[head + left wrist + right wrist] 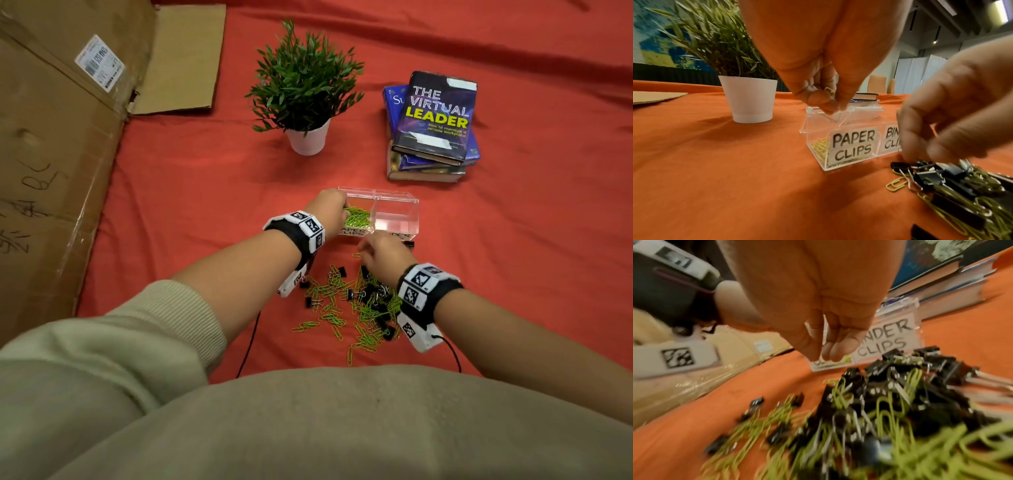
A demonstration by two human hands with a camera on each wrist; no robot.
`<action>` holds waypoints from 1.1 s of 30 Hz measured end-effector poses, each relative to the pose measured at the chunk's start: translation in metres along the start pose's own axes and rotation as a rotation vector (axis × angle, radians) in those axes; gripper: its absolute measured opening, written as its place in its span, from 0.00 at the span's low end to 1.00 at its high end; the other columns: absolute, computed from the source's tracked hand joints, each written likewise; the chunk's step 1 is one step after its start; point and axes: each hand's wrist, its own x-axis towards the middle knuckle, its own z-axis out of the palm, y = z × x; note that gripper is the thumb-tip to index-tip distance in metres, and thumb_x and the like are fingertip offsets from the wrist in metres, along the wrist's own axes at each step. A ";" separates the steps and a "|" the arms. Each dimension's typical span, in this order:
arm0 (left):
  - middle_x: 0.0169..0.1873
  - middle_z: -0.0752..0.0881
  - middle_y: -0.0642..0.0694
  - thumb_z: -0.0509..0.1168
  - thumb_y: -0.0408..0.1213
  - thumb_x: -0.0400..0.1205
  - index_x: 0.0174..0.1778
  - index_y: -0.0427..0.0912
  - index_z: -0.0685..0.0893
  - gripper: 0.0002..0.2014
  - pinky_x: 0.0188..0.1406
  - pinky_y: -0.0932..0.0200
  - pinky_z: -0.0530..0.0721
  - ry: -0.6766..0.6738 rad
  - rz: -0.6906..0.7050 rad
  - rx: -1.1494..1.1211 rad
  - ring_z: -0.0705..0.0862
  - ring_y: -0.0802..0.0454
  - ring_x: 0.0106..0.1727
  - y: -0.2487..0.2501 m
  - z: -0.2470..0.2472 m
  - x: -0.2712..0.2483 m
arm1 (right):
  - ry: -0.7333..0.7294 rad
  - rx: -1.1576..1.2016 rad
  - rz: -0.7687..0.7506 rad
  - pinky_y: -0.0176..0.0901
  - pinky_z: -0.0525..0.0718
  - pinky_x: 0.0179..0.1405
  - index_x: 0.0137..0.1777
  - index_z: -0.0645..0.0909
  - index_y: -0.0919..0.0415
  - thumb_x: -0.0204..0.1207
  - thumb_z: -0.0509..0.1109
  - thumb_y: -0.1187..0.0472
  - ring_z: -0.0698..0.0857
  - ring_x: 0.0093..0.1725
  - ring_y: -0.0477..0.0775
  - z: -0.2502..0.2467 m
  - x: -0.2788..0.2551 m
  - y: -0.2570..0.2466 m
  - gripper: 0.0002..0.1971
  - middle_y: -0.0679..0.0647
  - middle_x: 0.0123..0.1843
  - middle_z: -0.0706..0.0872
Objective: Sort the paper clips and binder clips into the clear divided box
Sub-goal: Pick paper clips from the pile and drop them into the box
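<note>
Hovering over the left compartment of the clear divided box (pixel 394 200) — left hand (pixel 329 209), fingers (pixel 830 104) bunched together and pinching a green paper clip (pixel 830 91) just above the rim, straight over the green paper clips in the box (pixel 358 217) behind the PAPER CLIPS label (pixel 853 147). Needs only a parting of the fingers; compartment lies directly below, no sideways travel called for.

Reaching down at the near front of the box — right hand (pixel 385 253), fingers curled toward the far edge of the mixed pile (pixel 356 301) of paper clips and black binder clips (pixel 937 177). Cannot tell whether anything is pinched there; right wrist view too blurred. Nearer of the two hands to the right compartment, labelled for binder clips and apparently bare, just beyond and slightly right of the knuckles. Bulk of the pile sits toward the body from the box, mostly under the right wrist.
</note>
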 end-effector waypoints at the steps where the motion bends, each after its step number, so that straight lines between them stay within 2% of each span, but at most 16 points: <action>1: 0.60 0.84 0.38 0.63 0.36 0.83 0.60 0.36 0.84 0.12 0.60 0.53 0.78 -0.010 0.002 0.009 0.82 0.41 0.63 0.001 0.002 0.001 | -0.052 -0.049 -0.046 0.42 0.83 0.57 0.56 0.82 0.62 0.80 0.62 0.65 0.82 0.51 0.50 0.008 -0.004 0.000 0.10 0.52 0.54 0.81; 3: 0.62 0.83 0.38 0.64 0.37 0.83 0.62 0.37 0.82 0.14 0.63 0.53 0.77 -0.029 0.023 0.012 0.81 0.42 0.64 0.002 0.006 -0.003 | -0.113 -0.113 -0.117 0.47 0.81 0.61 0.60 0.81 0.62 0.79 0.63 0.65 0.80 0.58 0.56 0.022 -0.007 -0.002 0.12 0.55 0.58 0.79; 6: 0.60 0.80 0.41 0.65 0.36 0.82 0.62 0.38 0.81 0.14 0.63 0.53 0.77 0.010 0.080 -0.011 0.79 0.45 0.61 -0.004 0.009 -0.019 | -0.150 -0.171 -0.123 0.56 0.80 0.62 0.65 0.78 0.63 0.77 0.64 0.64 0.76 0.65 0.60 0.037 -0.004 -0.005 0.17 0.59 0.61 0.78; 8: 0.55 0.78 0.43 0.65 0.36 0.81 0.58 0.40 0.82 0.11 0.60 0.53 0.78 0.038 0.087 -0.023 0.80 0.47 0.55 -0.011 0.011 -0.035 | -0.149 -0.205 -0.122 0.58 0.81 0.61 0.64 0.78 0.65 0.76 0.65 0.63 0.76 0.65 0.61 0.043 -0.003 -0.006 0.16 0.60 0.60 0.78; 10: 0.52 0.79 0.44 0.65 0.35 0.80 0.54 0.41 0.82 0.09 0.57 0.54 0.79 -0.002 0.072 -0.001 0.80 0.48 0.52 -0.022 0.015 -0.051 | -0.128 -0.234 -0.124 0.56 0.82 0.60 0.61 0.78 0.66 0.76 0.66 0.62 0.78 0.62 0.62 0.044 -0.003 -0.007 0.14 0.60 0.57 0.79; 15: 0.54 0.81 0.42 0.68 0.39 0.77 0.54 0.40 0.83 0.11 0.58 0.54 0.79 -0.217 0.046 0.139 0.82 0.44 0.57 -0.054 0.036 -0.088 | -0.047 -0.312 -0.045 0.52 0.81 0.63 0.59 0.77 0.69 0.74 0.65 0.70 0.77 0.61 0.61 0.032 -0.002 -0.002 0.14 0.61 0.59 0.77; 18: 0.55 0.79 0.42 0.70 0.47 0.75 0.57 0.39 0.81 0.19 0.62 0.52 0.76 -0.222 0.091 0.246 0.78 0.43 0.59 -0.060 0.048 -0.100 | -0.028 -0.292 -0.142 0.52 0.81 0.64 0.59 0.78 0.67 0.72 0.66 0.68 0.77 0.59 0.58 0.030 -0.001 -0.007 0.15 0.58 0.57 0.77; 21: 0.56 0.78 0.43 0.71 0.54 0.72 0.58 0.40 0.79 0.26 0.65 0.51 0.74 -0.182 0.125 0.312 0.75 0.44 0.61 -0.061 0.056 -0.108 | -0.143 -0.381 -0.265 0.52 0.77 0.65 0.65 0.73 0.65 0.69 0.67 0.60 0.74 0.60 0.58 0.039 -0.003 -0.016 0.23 0.58 0.60 0.75; 24: 0.57 0.77 0.42 0.72 0.54 0.71 0.59 0.39 0.77 0.27 0.65 0.51 0.74 -0.168 0.117 0.315 0.75 0.44 0.62 -0.060 0.059 -0.112 | -0.213 -0.434 -0.254 0.53 0.72 0.70 0.74 0.65 0.65 0.68 0.70 0.50 0.71 0.67 0.61 0.049 -0.008 -0.018 0.36 0.60 0.66 0.70; 26: 0.58 0.77 0.41 0.73 0.52 0.72 0.59 0.38 0.77 0.27 0.66 0.51 0.74 -0.176 0.116 0.329 0.75 0.43 0.63 -0.059 0.058 -0.113 | -0.230 -0.461 -0.273 0.53 0.70 0.70 0.76 0.62 0.66 0.68 0.71 0.48 0.70 0.68 0.62 0.054 -0.011 -0.019 0.40 0.61 0.68 0.68; 28: 0.59 0.77 0.40 0.72 0.47 0.74 0.60 0.37 0.76 0.24 0.66 0.50 0.74 -0.197 0.116 0.342 0.75 0.42 0.64 -0.057 0.056 -0.113 | -0.250 -0.458 -0.299 0.53 0.71 0.70 0.75 0.63 0.67 0.71 0.71 0.50 0.70 0.68 0.62 0.059 -0.015 -0.021 0.37 0.61 0.67 0.69; 33: 0.59 0.80 0.38 0.67 0.36 0.77 0.58 0.36 0.77 0.16 0.62 0.47 0.76 -0.257 0.085 0.348 0.78 0.39 0.64 -0.052 0.050 -0.111 | -0.270 -0.312 -0.266 0.52 0.73 0.65 0.67 0.73 0.67 0.76 0.66 0.62 0.73 0.64 0.63 0.067 -0.025 -0.025 0.20 0.62 0.63 0.72</action>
